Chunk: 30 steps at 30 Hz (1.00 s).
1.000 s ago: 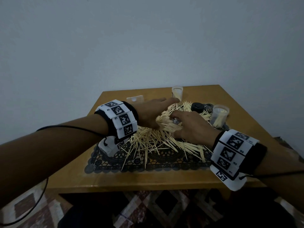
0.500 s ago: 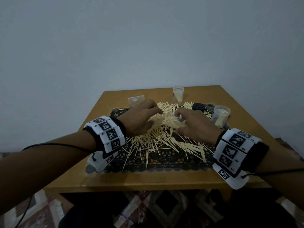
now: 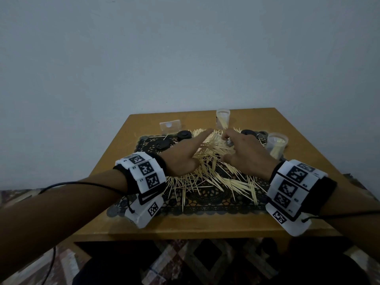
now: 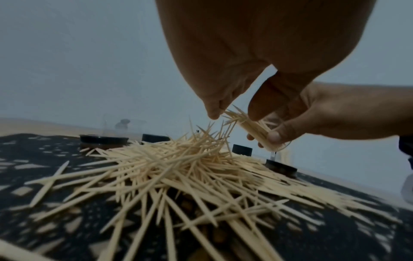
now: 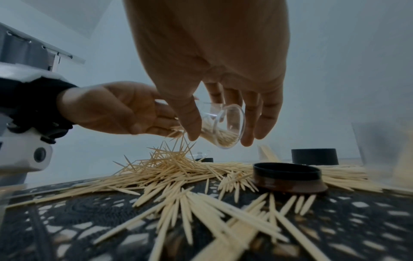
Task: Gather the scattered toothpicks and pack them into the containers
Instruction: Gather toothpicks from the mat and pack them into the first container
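Dim room — plain grey-blue wall (image 3: pixel 185 58), wooden table (image 3: pixel 185 225), patterned floor (image 3: pixel 61 262).

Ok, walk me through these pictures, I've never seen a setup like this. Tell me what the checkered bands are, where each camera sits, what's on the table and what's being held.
No machine here: a person works with bare hands. The checkered bands are marker cuffs on the wrists, each with a small camera.

One picture comes from a head camera looking down at the wooden table. The other two look along each hand from the wrist.

On the table lies a dark lace mat under a heap of scattered toothpicks, with black lids and two clear containers standing upright, partly filled.

The right hand holds a small clear jar tilted on its side, toothpicks inside. The left hand pinches a bundle of toothpicks at the jar's mouth, apparently feeding them in.
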Each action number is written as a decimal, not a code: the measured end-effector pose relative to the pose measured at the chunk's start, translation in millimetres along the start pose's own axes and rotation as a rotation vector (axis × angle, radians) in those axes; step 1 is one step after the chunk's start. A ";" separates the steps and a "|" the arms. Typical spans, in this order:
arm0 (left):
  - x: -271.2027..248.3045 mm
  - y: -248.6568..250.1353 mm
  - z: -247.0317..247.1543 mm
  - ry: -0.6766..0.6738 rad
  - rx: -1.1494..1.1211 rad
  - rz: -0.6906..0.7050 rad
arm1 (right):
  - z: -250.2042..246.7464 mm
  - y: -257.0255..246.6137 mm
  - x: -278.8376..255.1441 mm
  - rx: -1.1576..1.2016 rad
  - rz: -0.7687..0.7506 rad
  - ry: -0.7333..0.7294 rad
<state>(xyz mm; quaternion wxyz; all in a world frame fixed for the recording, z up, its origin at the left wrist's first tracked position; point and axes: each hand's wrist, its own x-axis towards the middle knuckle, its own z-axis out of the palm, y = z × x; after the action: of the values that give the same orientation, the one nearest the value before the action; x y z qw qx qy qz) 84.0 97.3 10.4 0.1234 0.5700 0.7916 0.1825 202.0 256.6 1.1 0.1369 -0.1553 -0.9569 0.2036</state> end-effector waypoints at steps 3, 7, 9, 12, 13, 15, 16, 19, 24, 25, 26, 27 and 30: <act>-3.0 0.7 -3.7 0.096 -0.155 0.000 | -0.9 1.5 -2.0 0.018 0.009 -0.003; -3.9 5.6 -8.0 0.155 -0.271 0.037 | 0.7 -1.0 -3.6 0.033 -0.004 -0.020; -3.5 9.2 -6.3 0.131 -0.324 0.043 | 1.3 -3.7 -3.6 0.041 -0.016 -0.024; -2.1 12.8 -0.9 0.109 -0.408 0.046 | 1.3 -6.2 -3.4 0.045 -0.026 -0.019; -2.4 13.4 -0.5 0.109 -0.445 0.047 | 1.4 -5.8 -3.4 0.050 -0.023 -0.018; -4.2 13.1 -2.2 0.140 -0.467 0.060 | 0.8 -3.6 -4.2 0.060 -0.016 -0.018; -5.5 11.9 -3.9 0.180 -0.438 0.063 | 0.5 -2.4 -4.7 0.061 -0.012 -0.018; -6.0 4.6 -7.4 0.336 -0.263 0.007 | -1.0 -0.2 -5.6 0.065 -0.003 -0.008; -5.7 -3.7 -5.5 0.216 -0.056 -0.145 | -1.0 0.2 -7.2 0.062 -0.004 -0.023; -7.1 -3.1 -3.5 0.190 -0.018 -0.132 | -0.5 -0.3 -7.0 0.062 -0.006 -0.033; -8.0 -1.7 -1.5 0.173 0.015 -0.101 | -0.3 -0.9 -6.5 0.063 -0.006 -0.039; -8.3 0.2 0.4 0.150 0.048 -0.066 | -0.4 -1.6 -5.9 0.064 -0.008 -0.042; -6.1 0.9 1.6 0.004 0.160 -0.074 | -0.7 -4.8 -4.3 0.044 -0.033 -0.048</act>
<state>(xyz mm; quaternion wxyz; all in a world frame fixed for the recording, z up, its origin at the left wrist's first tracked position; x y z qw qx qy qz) 87.4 92.0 9.3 0.0823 0.5478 0.8245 0.1152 205.0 251.2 3.0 0.1207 -0.1315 -0.9576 0.2262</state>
